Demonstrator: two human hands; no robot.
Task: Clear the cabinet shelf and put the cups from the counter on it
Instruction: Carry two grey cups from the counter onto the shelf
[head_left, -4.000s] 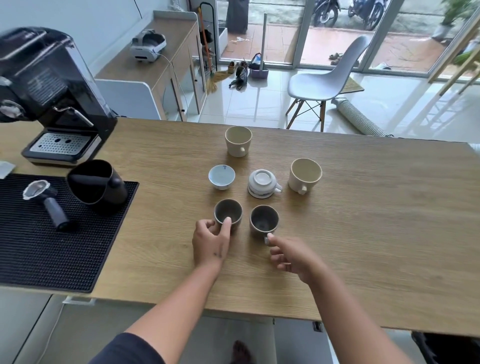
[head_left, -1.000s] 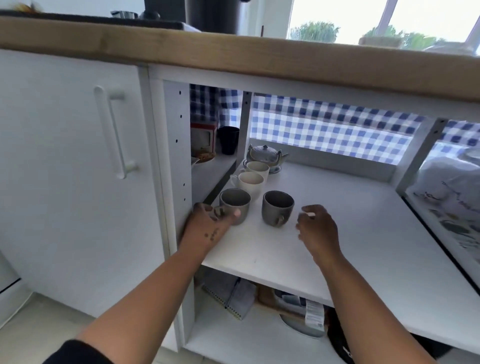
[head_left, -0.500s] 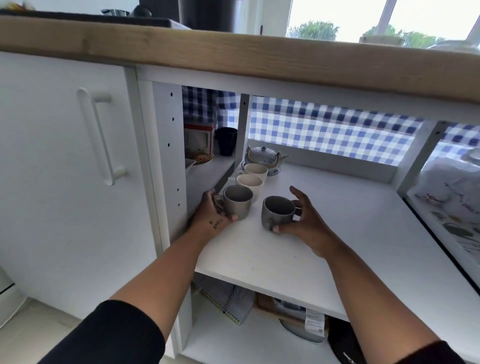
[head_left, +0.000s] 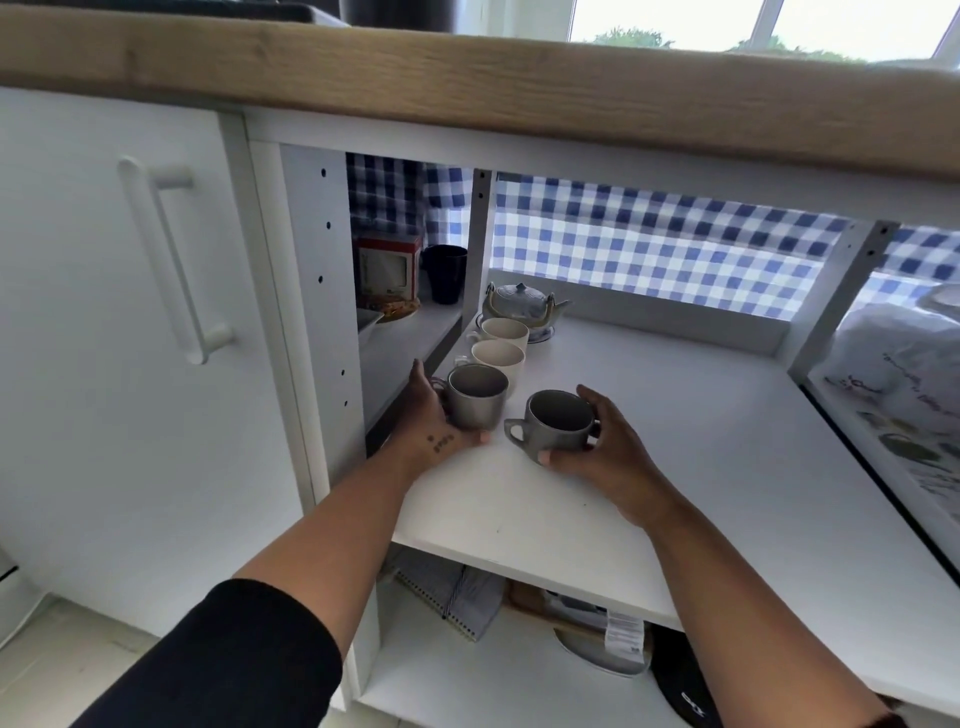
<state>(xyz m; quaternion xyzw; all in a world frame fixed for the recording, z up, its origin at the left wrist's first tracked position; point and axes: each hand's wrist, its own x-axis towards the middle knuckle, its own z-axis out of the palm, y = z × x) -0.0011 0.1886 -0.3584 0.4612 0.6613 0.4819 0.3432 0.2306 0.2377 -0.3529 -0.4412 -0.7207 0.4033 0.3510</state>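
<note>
On the shelf (head_left: 675, 415), the left grip (head_left: 434, 415) clasps one grey cup (head_left: 477, 396) and the right grip (head_left: 608, 447) a second cup (head_left: 558, 427), so close that a nudge could knock them together.

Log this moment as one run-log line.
phase: placing cups | left hand: grips left grey cup | right hand: grips right grey cup, handle pointing left | shelf: two cream cups, teapot behind
</note>
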